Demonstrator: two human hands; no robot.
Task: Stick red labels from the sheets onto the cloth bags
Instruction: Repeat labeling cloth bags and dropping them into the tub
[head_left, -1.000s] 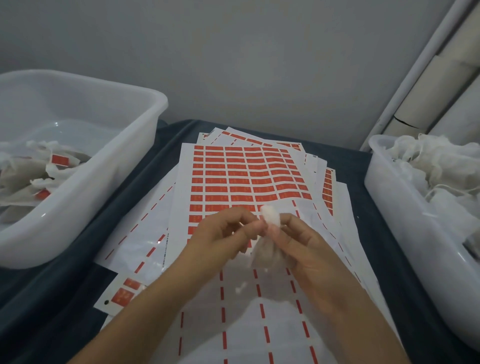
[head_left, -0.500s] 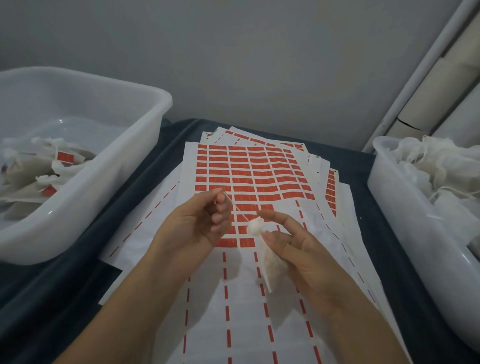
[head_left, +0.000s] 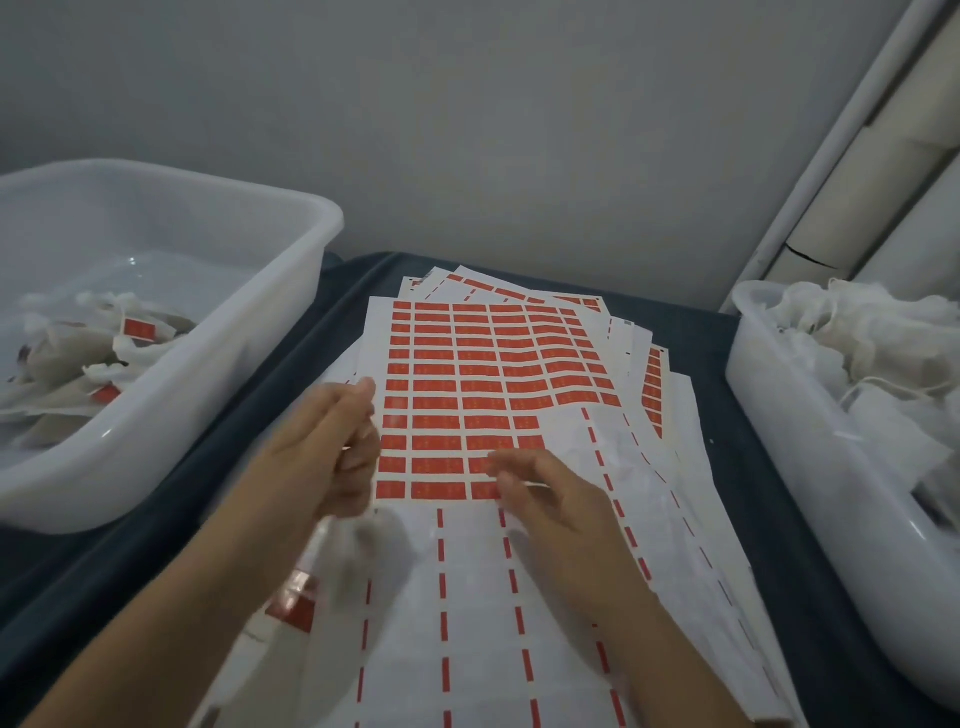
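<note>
A top sheet of red labels (head_left: 493, 364) lies on a fanned stack of sheets; its lower part is stripped down to thin red dashes. My left hand (head_left: 337, 452) has its fingers curled and holds a small white cloth bag (head_left: 358, 556), which hangs blurred below the hand over the sheet's left edge. How the fingers grip it is blurred. My right hand (head_left: 550, 504) is apart from the bag, with its fingers stretched over the lowest rows of red labels. A thin pale thread shows by its fingers.
A white tub (head_left: 291, 322) on the left holds bags bearing red labels (head_left: 137, 328). A white tub (head_left: 779, 415) on the right is heaped with plain cloth bags (head_left: 857, 332). Everything sits on a dark blue surface (head_left: 249, 415). Pale pipes stand at the back right.
My right hand has let go of the bag and moved onto the lowest label rows. The bag now hangs from my left hand and has swung down to the left.
</note>
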